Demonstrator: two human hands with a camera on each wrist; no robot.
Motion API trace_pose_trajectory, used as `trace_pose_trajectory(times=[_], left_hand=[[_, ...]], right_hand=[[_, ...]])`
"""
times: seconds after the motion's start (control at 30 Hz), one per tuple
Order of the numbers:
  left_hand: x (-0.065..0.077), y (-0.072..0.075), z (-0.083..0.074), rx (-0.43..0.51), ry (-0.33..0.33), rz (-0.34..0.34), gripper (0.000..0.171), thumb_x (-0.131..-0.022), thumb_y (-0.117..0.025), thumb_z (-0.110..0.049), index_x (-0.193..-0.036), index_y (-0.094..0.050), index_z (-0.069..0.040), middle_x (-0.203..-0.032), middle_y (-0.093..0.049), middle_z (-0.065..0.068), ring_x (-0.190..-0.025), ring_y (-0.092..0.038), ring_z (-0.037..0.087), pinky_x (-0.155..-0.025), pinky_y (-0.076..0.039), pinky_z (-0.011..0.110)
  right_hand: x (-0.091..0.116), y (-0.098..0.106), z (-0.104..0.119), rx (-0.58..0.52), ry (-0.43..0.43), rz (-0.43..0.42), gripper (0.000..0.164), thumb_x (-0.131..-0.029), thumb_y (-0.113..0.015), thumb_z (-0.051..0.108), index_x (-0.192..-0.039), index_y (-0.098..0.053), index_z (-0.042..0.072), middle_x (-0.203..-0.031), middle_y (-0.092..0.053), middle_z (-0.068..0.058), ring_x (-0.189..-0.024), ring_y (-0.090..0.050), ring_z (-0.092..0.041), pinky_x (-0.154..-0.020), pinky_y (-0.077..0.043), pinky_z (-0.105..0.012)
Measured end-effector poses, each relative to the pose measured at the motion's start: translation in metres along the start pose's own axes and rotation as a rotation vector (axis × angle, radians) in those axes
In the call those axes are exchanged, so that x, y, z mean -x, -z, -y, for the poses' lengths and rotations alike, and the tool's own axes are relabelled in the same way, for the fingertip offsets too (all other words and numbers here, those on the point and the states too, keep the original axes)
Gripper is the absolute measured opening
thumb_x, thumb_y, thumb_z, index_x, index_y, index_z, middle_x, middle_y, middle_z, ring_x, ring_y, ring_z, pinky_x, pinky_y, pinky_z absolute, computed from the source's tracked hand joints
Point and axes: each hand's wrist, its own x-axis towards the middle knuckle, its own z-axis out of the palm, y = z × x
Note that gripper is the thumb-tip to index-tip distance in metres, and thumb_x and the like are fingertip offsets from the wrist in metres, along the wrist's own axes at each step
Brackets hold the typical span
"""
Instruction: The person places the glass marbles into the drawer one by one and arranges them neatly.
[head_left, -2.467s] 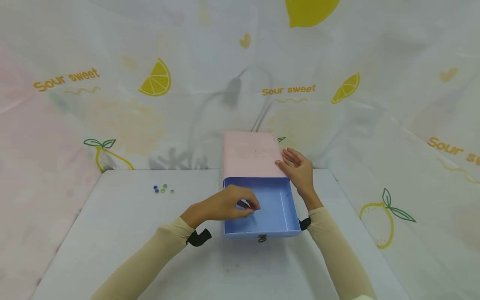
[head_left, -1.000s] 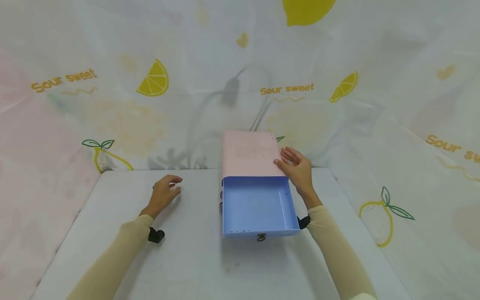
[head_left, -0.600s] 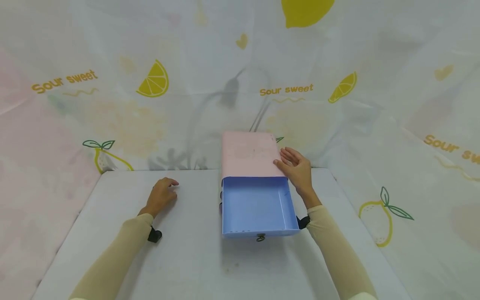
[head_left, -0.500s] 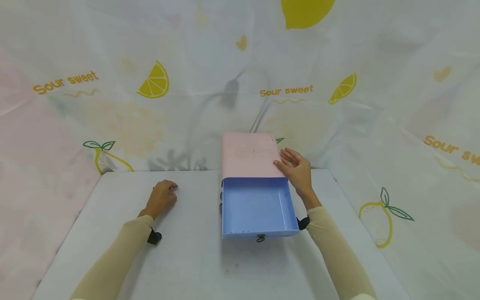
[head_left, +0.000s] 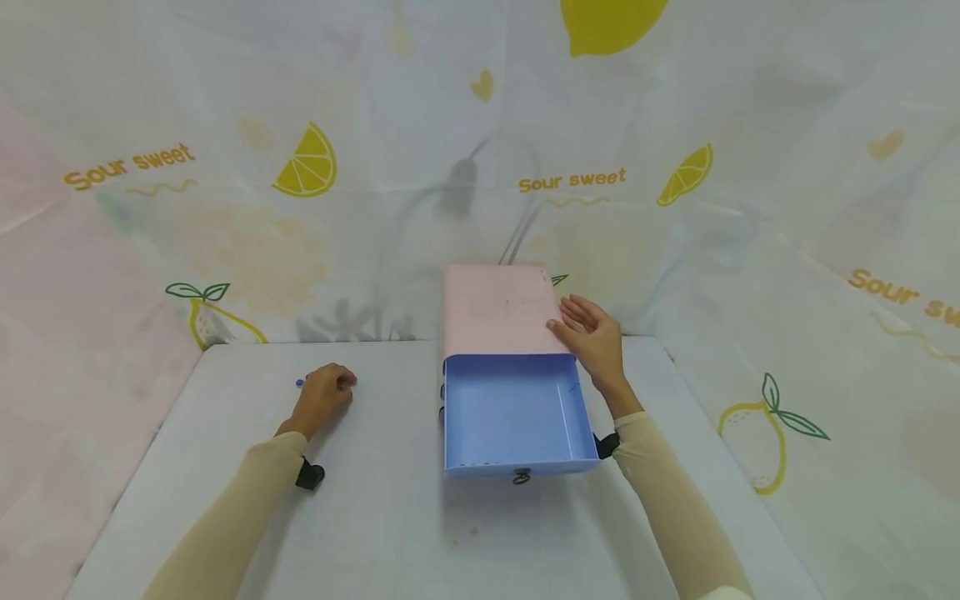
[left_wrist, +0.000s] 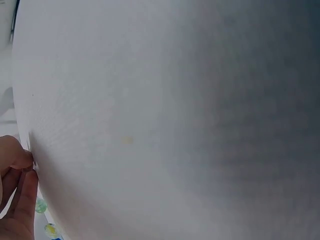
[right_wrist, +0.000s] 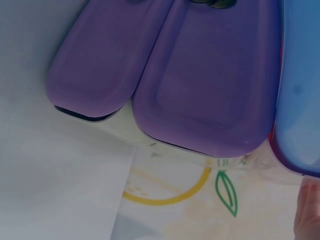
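My left hand (head_left: 322, 396) is low over the table at the left, thumb and fingertips pinched together where a clear glass marble lay; the fingers hide that marble. Beside them, the left wrist view shows a green marble (left_wrist: 40, 205) and a yellowish one (left_wrist: 51, 230). A blue marble (head_left: 300, 382) peeks out left of the hand in the head view. My right hand (head_left: 596, 337) rests against the right side of a pink-topped drawer cabinet (head_left: 498, 308), thumb on its top edge, fingers extended. The cabinet's light-blue top drawer (head_left: 517, 417) is pulled out, with nothing lying in it.
Purple lower drawers (right_wrist: 210, 95) sit closed under the blue one in the right wrist view. A small metal pull (head_left: 522, 476) sticks out from the blue drawer's front. The white table (head_left: 390, 533) meets a lemon-printed cloth backdrop (head_left: 420, 108) at its back edge.
My left hand has gone from over the blue drawer leftward to the marbles, and its fingers have closed together there. The right hand stays at the cabinet.
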Motion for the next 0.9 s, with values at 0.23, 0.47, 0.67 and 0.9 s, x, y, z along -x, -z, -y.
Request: trace_pose_trajectory(times=[0.23, 0.47, 0.67, 0.9], left_hand=[[0.003, 0.003, -0.002, 0.050, 0.023, -0.023, 0.017, -0.078, -0.060, 0.011, -0.092, -0.069, 0.007, -0.091, -0.067, 0.019, -0.084, -0.061, 0.033, -0.077, -0.052, 0.048], [0.005, 0.005, -0.003, 0.087, 0.032, -0.037, 0.016, -0.079, -0.061, 0.011, -0.094, -0.069, 0.007, -0.093, -0.067, 0.021, -0.085, -0.063, 0.034, -0.078, -0.052, 0.047], [0.006, 0.006, -0.001, 0.102, 0.050, -0.033, 0.016, -0.080, -0.063, 0.009, -0.094, -0.069, 0.006, -0.095, -0.068, 0.021, -0.087, -0.064, 0.034, -0.080, -0.053, 0.048], [0.002, 0.005, 0.003, 0.141, 0.093, -0.032, 0.012, -0.081, -0.069, 0.003, -0.093, -0.071, 0.002, -0.093, -0.070, 0.018, -0.088, -0.065, 0.033, -0.081, -0.052, 0.048]], right_hand=[[-0.005, 0.002, -0.016, -0.008, 0.019, -0.007, 0.060, -0.081, -0.076, 0.000, -0.134, -0.050, -0.010, -0.131, -0.053, -0.031, -0.122, -0.055, -0.039, -0.095, -0.048, -0.027], [-0.009, 0.003, -0.031, 0.021, 0.027, -0.029, 0.061, -0.081, -0.078, 0.005, -0.136, -0.052, -0.005, -0.131, -0.057, -0.023, -0.120, -0.058, -0.031, -0.094, -0.048, -0.023], [-0.006, 0.001, -0.018, 0.011, 0.018, -0.015, 0.060, -0.081, -0.077, 0.001, -0.135, -0.051, -0.008, -0.131, -0.057, -0.026, -0.120, -0.057, -0.035, -0.094, -0.049, -0.025], [0.001, 0.001, -0.003, 0.018, 0.000, -0.003, 0.060, -0.082, -0.075, -0.002, -0.135, -0.049, -0.011, -0.131, -0.055, -0.028, -0.121, -0.055, -0.039, -0.095, -0.048, -0.028]])
